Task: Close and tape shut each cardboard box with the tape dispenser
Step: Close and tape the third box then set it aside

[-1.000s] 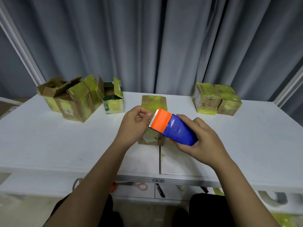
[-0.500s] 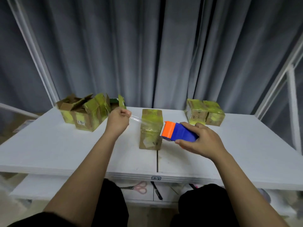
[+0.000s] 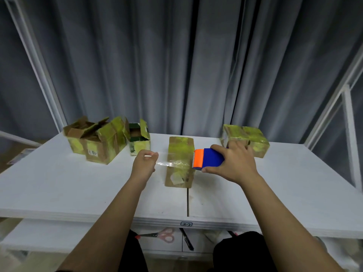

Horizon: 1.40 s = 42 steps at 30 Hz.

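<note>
Head view shows a white counter [image 3: 59,185] in front of grey curtains [image 3: 176,65]. At the centre of the frame stands a closed cardboard box [image 3: 179,154], its top streaked yellow-green. Just right of it the right hand [image 3: 235,163] grips the blue and orange tape dispenser [image 3: 207,159], fingers curled over its body, the orange toothed end touching the box's right edge. A strip of clear tape [image 3: 167,163] runs from that end leftward across the box top to the left hand [image 3: 144,163], whose fingers pinch its free end just left of the box. At left centre sit open boxes [image 3: 102,140], flaps up; at right centre lie two taped boxes [image 3: 245,140]. Below the counter edge, scissors [image 3: 163,234] rest on a shelf.
</note>
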Each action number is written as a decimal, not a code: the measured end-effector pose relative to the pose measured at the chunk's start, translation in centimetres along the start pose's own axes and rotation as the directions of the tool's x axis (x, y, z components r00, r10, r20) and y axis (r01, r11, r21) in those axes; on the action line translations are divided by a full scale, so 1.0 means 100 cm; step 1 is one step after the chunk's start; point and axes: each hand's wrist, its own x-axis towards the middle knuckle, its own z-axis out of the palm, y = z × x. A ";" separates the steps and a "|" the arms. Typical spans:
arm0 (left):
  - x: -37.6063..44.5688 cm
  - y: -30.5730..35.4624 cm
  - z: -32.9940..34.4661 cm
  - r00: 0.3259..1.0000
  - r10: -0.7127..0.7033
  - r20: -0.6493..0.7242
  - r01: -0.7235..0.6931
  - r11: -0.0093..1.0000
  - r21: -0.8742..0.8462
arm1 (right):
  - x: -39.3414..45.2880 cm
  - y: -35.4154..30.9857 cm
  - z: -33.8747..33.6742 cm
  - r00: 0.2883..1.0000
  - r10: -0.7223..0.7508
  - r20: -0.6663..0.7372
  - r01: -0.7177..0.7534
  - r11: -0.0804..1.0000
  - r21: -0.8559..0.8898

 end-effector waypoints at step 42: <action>0.046 -0.050 0.029 0.975 -0.196 0.103 0.201 0.979 -0.033 | 0.050 0.031 0.046 0.990 -0.050 0.131 0.020 0.976 0.216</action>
